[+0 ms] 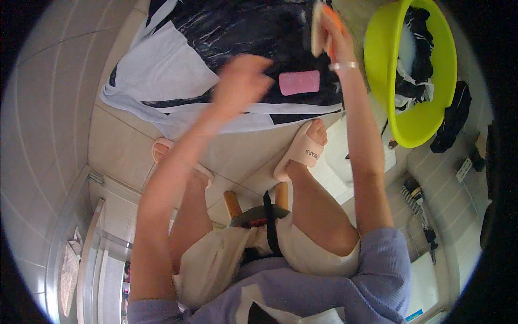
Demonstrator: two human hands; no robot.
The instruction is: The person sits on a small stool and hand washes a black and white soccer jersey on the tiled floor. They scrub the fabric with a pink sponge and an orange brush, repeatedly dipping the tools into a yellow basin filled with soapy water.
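Observation:
A black cloth with pale edging (243, 36), marked with whitish streaks, lies spread on the tiled floor. My right hand (340, 40) grips a scrub brush (319, 30) with an orange handle and pale bristles, over the cloth's right side. The brush is partly cut off by the picture's top. My left hand (245, 81), blurred, is over the middle of the cloth, its fingers curled; whether it holds anything is not visible. Between the two hands a pink bar of soap (299, 82) rests on the black fabric.
A lime-green plastic basin (421, 129) holding black and white cloth stands at the right, a dark garment (453, 117) beside it. Near my slippered feet is a white ceramic floor fixture (332, 162). A stool (232, 204) is beneath me, and a hand shower (412, 186) is at the right.

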